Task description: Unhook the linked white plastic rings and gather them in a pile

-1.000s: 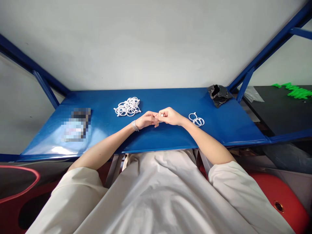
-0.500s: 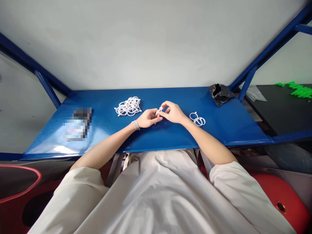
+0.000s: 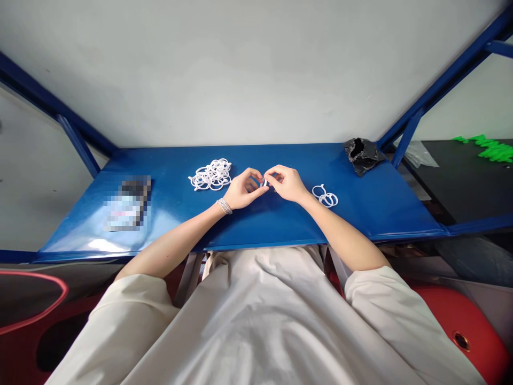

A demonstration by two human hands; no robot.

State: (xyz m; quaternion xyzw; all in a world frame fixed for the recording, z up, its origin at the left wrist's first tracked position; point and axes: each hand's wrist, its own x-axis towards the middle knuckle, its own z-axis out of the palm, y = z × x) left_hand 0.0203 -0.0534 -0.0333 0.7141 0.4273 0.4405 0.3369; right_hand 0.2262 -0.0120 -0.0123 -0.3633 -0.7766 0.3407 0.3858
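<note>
A small white ring [image 3: 264, 183] is pinched between my two hands above the blue table [image 3: 256, 227]; fingers cover most of it. My left hand [image 3: 242, 189] is closed on it from the left, thumb and fingertips together at its edge. From the right, my right hand [image 3: 287, 183] grips the same ring with thumb and forefinger. Left of my hands lies a heap of white rings [image 3: 211, 175] with small knobs on them. On the other side, beside my right forearm, a few more white rings [image 3: 325, 196] overlap on the table.
A crumpled black plastic bag [image 3: 362, 156] sits at the table's back right. A blurred-out object [image 3: 127, 204] lies on the left. Blue frame bars [image 3: 404, 136] rise at both sides, with a pale wall behind. Green pieces [image 3: 495, 148] rest on a dark surface at far right.
My left hand has shifted slightly and its fingers have rearranged around the ring, which now stands more hidden between the fingertips. Both ring groups on the table have stayed put.
</note>
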